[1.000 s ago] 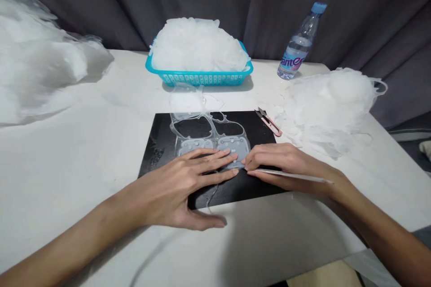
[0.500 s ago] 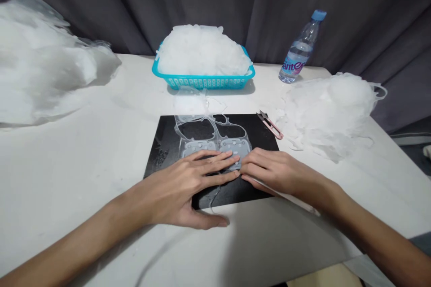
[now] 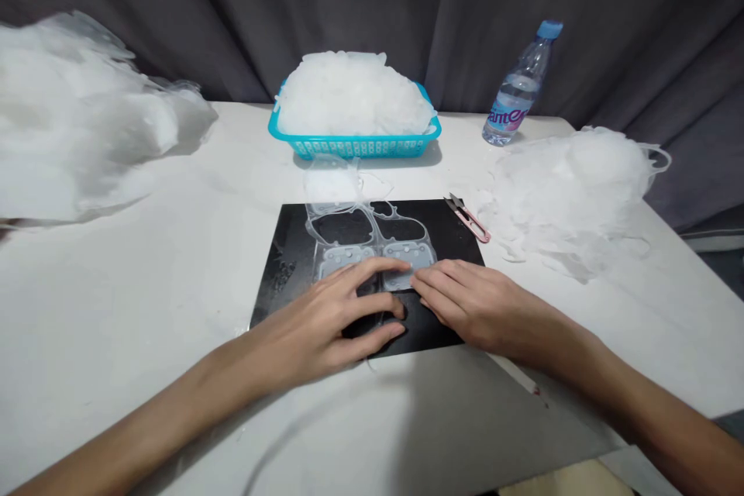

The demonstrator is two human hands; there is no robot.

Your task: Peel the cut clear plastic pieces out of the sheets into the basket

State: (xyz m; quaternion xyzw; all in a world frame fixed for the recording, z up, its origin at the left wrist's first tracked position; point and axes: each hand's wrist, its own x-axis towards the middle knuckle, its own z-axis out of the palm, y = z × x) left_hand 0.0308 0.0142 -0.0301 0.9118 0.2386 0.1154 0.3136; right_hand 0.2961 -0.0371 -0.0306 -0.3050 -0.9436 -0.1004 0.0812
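A translucent, silicone-like sheet (image 3: 407,252) with rounded rectangular pieces and cut-out loops lies on a black mat (image 3: 427,333). My left hand (image 3: 331,318) rests over its near part, fingers spread, the index fingertip on the right-hand piece. At that piece's lower right edge, the fingers of my right hand (image 3: 465,298) are closed. A thin white pen-like tool (image 3: 523,378) sticks out from under the right palm toward me; its working tip is hidden by the fingers. Pink-handled thread snips (image 3: 473,225) lie at the mat's upper right corner.
Behind the mat stands a turquoise basket (image 3: 360,147) heaped with translucent white pieces. A bulky translucent pile (image 3: 87,124) sits at left, another pile of scraps (image 3: 581,194) at right. A water bottle (image 3: 514,97) stands at the back right, before a dark curtain (image 3: 372,0).
My left hand's fingers have bent and spread, and its thumb has drawn in. The right hand has turned so the tool's rear end swings down toward me. The view has shifted slightly.
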